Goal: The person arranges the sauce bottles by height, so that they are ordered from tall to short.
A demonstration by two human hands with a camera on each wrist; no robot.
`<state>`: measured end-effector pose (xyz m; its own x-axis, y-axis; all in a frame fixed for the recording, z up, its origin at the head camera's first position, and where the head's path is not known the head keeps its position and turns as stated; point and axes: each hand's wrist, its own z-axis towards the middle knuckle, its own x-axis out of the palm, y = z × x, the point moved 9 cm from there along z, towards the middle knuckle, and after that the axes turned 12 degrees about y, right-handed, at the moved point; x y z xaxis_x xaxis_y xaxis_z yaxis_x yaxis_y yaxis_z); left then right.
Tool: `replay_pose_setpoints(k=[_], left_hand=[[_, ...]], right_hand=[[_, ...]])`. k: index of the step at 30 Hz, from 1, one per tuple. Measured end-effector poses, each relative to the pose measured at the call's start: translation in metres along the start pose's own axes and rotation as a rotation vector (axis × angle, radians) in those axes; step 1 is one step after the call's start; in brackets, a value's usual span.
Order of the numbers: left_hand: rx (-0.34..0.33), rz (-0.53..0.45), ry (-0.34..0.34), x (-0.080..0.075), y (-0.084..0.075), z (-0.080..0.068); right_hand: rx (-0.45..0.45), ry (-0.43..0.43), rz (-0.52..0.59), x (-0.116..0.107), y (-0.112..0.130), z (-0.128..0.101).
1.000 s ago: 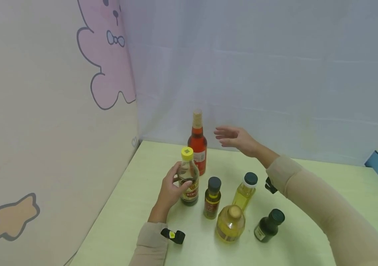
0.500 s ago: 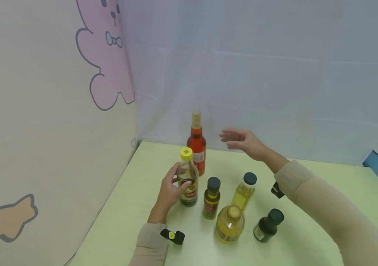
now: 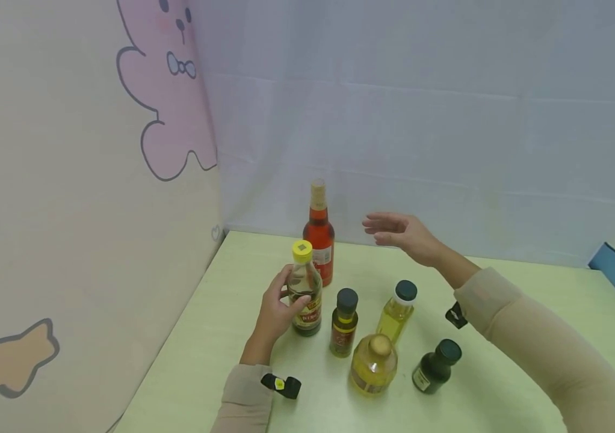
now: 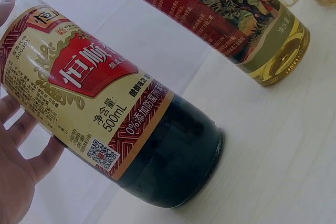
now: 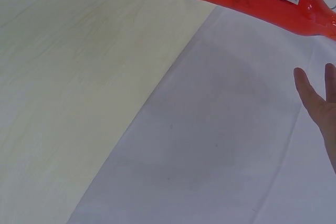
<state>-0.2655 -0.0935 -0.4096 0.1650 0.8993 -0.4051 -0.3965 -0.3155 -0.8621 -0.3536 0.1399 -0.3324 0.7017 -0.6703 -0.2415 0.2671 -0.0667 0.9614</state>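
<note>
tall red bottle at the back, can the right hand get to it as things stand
Probably yes. The right hand hovers open just beside the tall red bottle, with nothing between them; the smaller bottles stand nearer the person.

A: Which bottle is sitting in the left hand?

B: The yellow-capped bottle, clear glass, dark liquid filling the lower part, red and gold label reading 500mL. It is standing upright on the tabletop, with the fingers curling round its left side.

A: And near the right hand?

B: The tall red bottle, tan-capped, is standing upright behind the first, near the tabletop's far edge. The hand is hovering apart from it, fingers straight.
</note>
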Motion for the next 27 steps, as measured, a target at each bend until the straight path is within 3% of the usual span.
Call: replay_pose_setpoints(k=[5, 8, 15, 22, 27], left_hand=[[0.017, -0.003, 0.001, -0.003, -0.026, -0.004], [0.011, -0.007, 0.003, -0.003, -0.027, -0.004], [-0.013, -0.007, 0.005, -0.003, -0.023, -0.005], [-0.023, -0.001, 0.001, 0.002, 0.012, 0.002], [0.006, 0.003, -0.017, 0.001, 0.012, 0.002]], right_hand=[[-0.006, -0.008, 0.007, 0.002, 0.005, -0.006], [-0.015, -0.003, 0.006, 0.004, 0.007, -0.009], [-0.027, 0.001, -0.003, 0.004, 0.009, -0.017], [-0.054, 0.009, 0.01, 0.005, 0.01, -0.026], [-0.048, 0.003, -0.012, 0.008, 0.011, -0.032]])
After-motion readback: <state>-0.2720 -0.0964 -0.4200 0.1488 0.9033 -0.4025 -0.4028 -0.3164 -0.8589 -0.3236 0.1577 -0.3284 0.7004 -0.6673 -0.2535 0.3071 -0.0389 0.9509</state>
